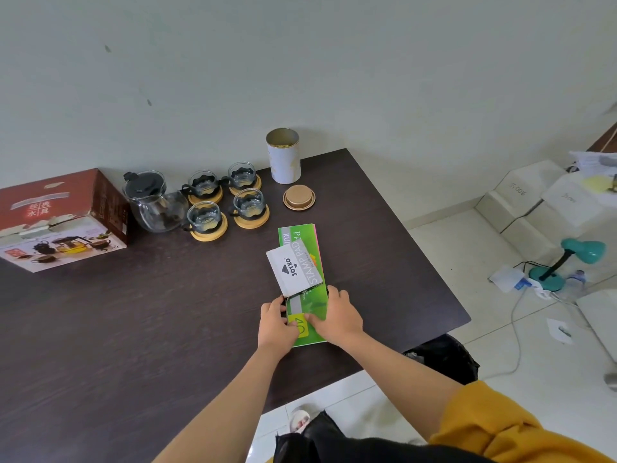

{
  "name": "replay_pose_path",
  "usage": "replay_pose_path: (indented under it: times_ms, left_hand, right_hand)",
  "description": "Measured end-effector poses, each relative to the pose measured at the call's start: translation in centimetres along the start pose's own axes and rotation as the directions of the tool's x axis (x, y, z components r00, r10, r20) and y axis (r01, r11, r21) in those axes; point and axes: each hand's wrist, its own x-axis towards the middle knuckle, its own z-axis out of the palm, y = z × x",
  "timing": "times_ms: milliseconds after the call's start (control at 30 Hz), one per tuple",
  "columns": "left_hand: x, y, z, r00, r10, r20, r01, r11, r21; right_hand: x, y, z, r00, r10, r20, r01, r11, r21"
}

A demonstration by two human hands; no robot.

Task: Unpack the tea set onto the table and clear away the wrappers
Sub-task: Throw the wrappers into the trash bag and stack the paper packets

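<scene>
A glass teapot (154, 202) with a black lid stands at the back of the dark table (133, 329). Beside it are several glass cups (248, 203) on round wooden coasters. The red tea set box (61, 218) lies at the far left. Near the table's right side lies a green flat package (303, 262) with a white stamp pad box (293, 270) on top. My left hand (276, 324) grips the package's near left edge. My right hand (337, 317) pinches its near right part.
An open white tin (284, 157) stands at the back, its gold lid (298, 197) beside it. A black bag (444, 357) hangs below the table's right edge. On the floor to the right are white boxes (524, 198), a teal desk lamp (567, 262) and cables.
</scene>
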Motion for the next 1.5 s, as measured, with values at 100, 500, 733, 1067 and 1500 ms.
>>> replay_pose_path:
  times_ms: [100, 500, 733, 1067, 1500]
  left_hand:
    - [0.1, 0.1, -0.1, 1.000, 0.001, 0.002, -0.001, 1.000, -0.009]
    - [0.1, 0.0, -0.4, 0.999, 0.021, 0.036, -0.022, 1.000, 0.013]
    - [-2.6, -0.9, -1.0, 0.989, 0.134, 0.069, -0.130, 0.990, -0.058]
    - [-4.1, -2.1, -0.6, 0.942, 0.334, 0.033, -0.335, 0.929, 0.159]
    - [-3.8, -2.0, -0.1, 0.959, 0.284, 0.018, -0.284, 0.951, 0.123]
  right_hand:
    - [-0.6, 0.7, 0.2, 0.999, -0.033, -0.021, 0.034, 0.998, 0.046]
    - [-3.0, 3.4, -0.1, 0.976, -0.218, -0.008, 0.211, 0.936, 0.281]
    - [-3.5, 4.7, 0.6, 0.966, -0.253, -0.045, 0.255, 0.925, 0.282]
    - [-3.6, 4.8, 1.2, 0.970, -0.227, -0.090, 0.243, 0.920, 0.306]
    - [-3.3, 4.5, 1.1, 0.958, -0.276, -0.085, 0.287, 0.937, 0.199]
